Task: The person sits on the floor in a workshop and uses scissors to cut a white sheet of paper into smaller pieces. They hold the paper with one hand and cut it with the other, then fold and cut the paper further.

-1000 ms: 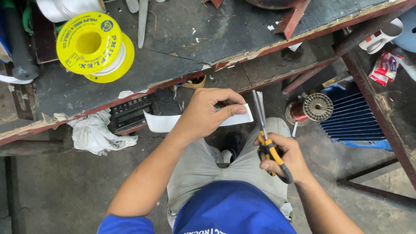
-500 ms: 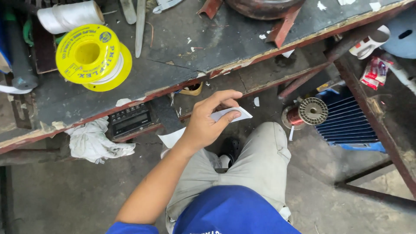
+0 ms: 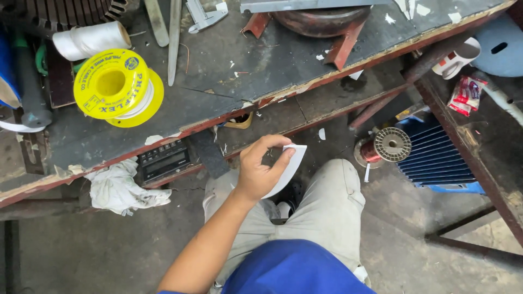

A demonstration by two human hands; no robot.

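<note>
Left hand (image 3: 257,173) pinches thin, flat white paper strip (image 3: 287,167).

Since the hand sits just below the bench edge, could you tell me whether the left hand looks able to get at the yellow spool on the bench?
Probably yes: the left hand holds a white paper piece, which occupies its fingers, but nothing stands between it and the yellow spool near the workbench edge.

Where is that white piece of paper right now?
In the head view, the white piece of paper sits near the middle, pinched in the left hand above the person's lap, just below the workbench edge.
</note>
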